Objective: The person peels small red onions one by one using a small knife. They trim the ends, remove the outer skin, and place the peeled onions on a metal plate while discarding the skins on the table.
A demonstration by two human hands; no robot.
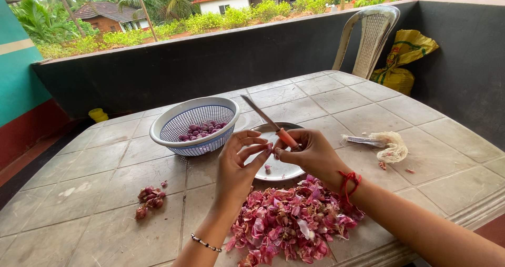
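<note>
Presently, shallot (271, 149) between both hands' grips

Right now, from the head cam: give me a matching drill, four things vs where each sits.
1 knife
2 peeled shallots
3 pink skins
4 unpeeled shallots

A table, left of the left hand
B in the white colander
C in the right hand
D heaped at the table's near edge

Pairs: 1-C, 2-B, 3-D, 4-A
</note>
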